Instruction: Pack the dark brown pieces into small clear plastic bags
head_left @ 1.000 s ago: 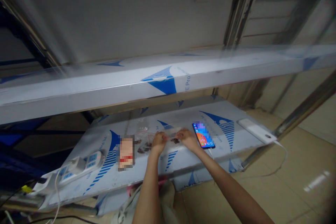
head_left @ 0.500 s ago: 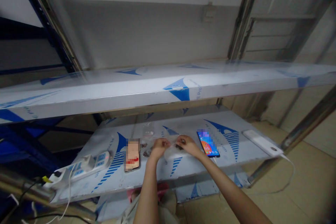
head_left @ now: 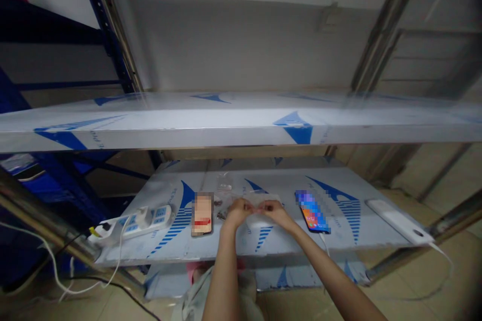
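Note:
My left hand (head_left: 238,213) and my right hand (head_left: 276,213) meet above the lower steel shelf (head_left: 263,180), their fingertips almost touching. Both pinch a transparent plastic bag (head_left: 263,221), which hangs mostly below and behind them. Left of my left hand lie small dark pieces (head_left: 222,214), and a small transparent bag (head_left: 225,181) lies farther back. A smartphone with a pixelated screen (head_left: 202,213) lies beyond those pieces. Right of my right hand is a second smartphone (head_left: 312,211), its screen lit and a white cable attached.
A white power strip (head_left: 131,224) with plugs and cords sits at the shelf's left end. A white power bank (head_left: 399,227) lies at the right end. An upper shelf (head_left: 241,128) with blue-printed film runs overhead. Tiled floor (head_left: 414,281) lies below.
My view has tilted and shifted, so the shelf sits lower and further right. My hands have come closer together, and the bag has gathered between them.

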`<act>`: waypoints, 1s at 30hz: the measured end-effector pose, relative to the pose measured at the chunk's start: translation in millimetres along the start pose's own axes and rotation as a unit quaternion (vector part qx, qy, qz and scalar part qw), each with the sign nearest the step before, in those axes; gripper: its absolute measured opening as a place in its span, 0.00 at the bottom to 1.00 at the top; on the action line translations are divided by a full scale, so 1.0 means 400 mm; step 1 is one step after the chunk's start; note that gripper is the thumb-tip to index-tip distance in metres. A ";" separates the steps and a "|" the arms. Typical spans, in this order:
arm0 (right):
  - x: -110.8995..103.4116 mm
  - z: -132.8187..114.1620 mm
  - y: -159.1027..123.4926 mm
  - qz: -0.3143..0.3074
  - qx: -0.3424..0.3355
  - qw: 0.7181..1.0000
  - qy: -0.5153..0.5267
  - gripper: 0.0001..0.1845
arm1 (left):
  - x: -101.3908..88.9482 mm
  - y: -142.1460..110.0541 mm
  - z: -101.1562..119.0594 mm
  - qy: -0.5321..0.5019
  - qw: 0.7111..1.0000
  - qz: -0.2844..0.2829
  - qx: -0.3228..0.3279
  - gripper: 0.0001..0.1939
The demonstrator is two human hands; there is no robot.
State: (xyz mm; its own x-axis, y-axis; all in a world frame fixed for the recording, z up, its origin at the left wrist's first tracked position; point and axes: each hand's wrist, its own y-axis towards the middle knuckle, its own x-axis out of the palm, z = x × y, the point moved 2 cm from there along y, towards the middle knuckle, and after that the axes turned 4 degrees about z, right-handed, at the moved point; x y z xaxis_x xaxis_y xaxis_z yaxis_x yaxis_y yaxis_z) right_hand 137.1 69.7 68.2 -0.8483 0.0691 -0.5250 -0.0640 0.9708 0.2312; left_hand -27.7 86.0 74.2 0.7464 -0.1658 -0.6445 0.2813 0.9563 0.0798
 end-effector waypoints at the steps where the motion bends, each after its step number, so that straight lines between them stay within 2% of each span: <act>1: 0.004 -0.001 0.002 -0.009 0.001 1.000 -0.004 0.10 | -0.001 -0.001 -0.003 0.008 1.000 0.005 0.000 0.11; 8: 0.051 -0.001 0.025 -0.060 0.021 0.996 -0.069 0.07 | -0.006 -0.010 -0.042 0.077 0.996 -0.007 -0.051 0.10; 12: 0.091 0.003 0.063 -0.105 0.041 0.994 -0.002 0.10 | -0.027 -0.004 -0.062 0.087 0.991 0.016 -0.100 0.11; 14: 0.106 -0.002 0.087 -0.117 0.070 0.989 0.053 0.12 | -0.049 0.000 -0.067 0.072 0.990 0.065 -0.107 0.13; 17: 0.122 -0.019 0.129 -0.066 0.094 0.988 0.100 0.13 | -0.079 0.000 -0.078 0.081 0.978 0.148 -0.126 0.16; 19: 0.137 -0.032 0.164 -0.017 0.099 0.988 0.117 0.14 | -0.084 -0.004 -0.092 0.124 0.966 0.145 -0.172 0.16; 21: 0.162 -0.040 0.207 0.009 0.116 0.985 0.124 0.15 | -0.074 -0.009 -0.109 0.169 0.955 0.107 -0.217 0.17; 23: 0.194 -0.043 0.251 0.018 0.144 0.983 0.113 0.13 | -0.053 -0.012 -0.121 0.199 0.948 0.083 -0.232 0.21; 28: 0.266 -0.031 0.323 0.016 0.161 0.982 0.100 0.14 | 0.002 -0.013 -0.137 0.236 0.938 0.110 -0.229 0.24; 30: 0.282 -0.024 0.324 0.011 0.110 0.991 0.073 0.15 | 0.015 -0.014 -0.140 0.243 0.934 0.123 -0.231 0.24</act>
State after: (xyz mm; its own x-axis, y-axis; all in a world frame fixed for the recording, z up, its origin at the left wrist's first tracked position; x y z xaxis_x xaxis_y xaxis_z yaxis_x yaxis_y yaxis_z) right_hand 28.2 201.1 47.0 -0.9162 0.0724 -0.3940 0.0576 0.9971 0.0492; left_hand -58.4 93.3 27.1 0.3610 0.0952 -0.9277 -0.2367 0.9716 0.0076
